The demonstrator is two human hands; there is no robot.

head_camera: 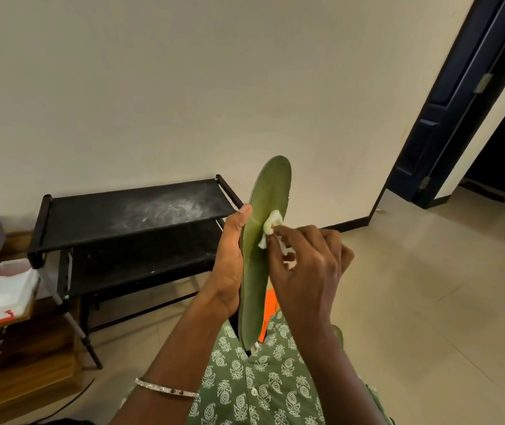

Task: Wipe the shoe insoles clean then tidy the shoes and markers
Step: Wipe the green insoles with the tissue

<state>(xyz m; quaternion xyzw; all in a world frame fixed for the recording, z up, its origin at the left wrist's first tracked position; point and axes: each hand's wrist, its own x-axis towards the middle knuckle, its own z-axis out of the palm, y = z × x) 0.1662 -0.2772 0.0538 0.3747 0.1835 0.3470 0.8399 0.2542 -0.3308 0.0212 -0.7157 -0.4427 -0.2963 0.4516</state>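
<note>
Mid-wipe, frame centre: left hand (229, 256) grips the green insole (260, 240) upright by its edge, right hand (303, 265) pinches a small white wipe (271, 228) against its face, so the wiping step looks underway and tidying not started. No shoes or markers are visible; the black rack (128, 216) at centre left shows only white smudges on its top shelf. An orange item below the insole is mostly hidden, and the tray (2, 286) at left is cut off.
</note>
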